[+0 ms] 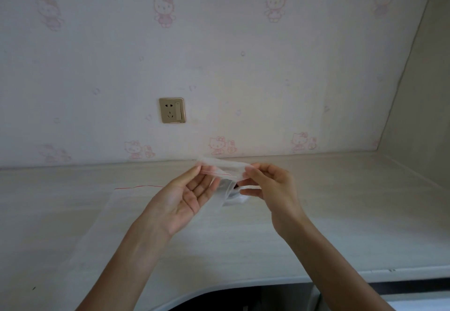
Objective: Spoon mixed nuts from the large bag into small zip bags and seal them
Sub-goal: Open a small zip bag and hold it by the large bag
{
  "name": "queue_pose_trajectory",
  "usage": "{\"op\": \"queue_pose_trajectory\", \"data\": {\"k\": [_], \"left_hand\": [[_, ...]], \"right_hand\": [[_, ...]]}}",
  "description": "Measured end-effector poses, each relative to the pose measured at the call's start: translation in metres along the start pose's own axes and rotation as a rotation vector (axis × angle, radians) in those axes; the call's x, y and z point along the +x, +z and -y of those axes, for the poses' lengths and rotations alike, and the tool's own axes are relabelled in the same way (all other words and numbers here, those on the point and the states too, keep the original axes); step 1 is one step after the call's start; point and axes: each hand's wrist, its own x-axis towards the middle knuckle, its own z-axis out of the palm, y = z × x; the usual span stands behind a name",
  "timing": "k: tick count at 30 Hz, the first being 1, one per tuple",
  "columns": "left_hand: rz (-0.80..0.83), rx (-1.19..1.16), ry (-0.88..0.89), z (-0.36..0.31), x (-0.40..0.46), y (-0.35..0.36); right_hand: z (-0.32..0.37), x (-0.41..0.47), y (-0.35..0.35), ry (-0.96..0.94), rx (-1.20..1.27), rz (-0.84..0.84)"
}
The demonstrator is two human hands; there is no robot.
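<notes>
A small clear zip bag (222, 168) with a red zip line hangs in the air above the pale table (341, 213). My left hand (187, 198) pinches the bag's top at its left end, palm turned up. My right hand (270, 186) pinches the top at its right end, with the other fingers spread. The bag's lower part hangs between the two hands. A larger clear bag (117, 211) with a red zip line lies flat on the table to the left. No nuts or spoon show in this view.
A wall with pink cartoon wallpaper stands behind the table, with a gold socket (172, 110) on it. A side wall (418, 91) closes the right end. The table's curved front edge (219, 288) runs along the bottom.
</notes>
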Motion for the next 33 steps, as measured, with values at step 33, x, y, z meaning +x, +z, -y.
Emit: {"op": "queue_pose_trajectory", "data": {"k": [33], "left_hand": [[-0.313, 0.999, 0.761, 0.048, 0.017, -0.005]], "right_hand": [[-0.034, 0.006, 0.003, 0.029, -0.034, 0.020]]}}
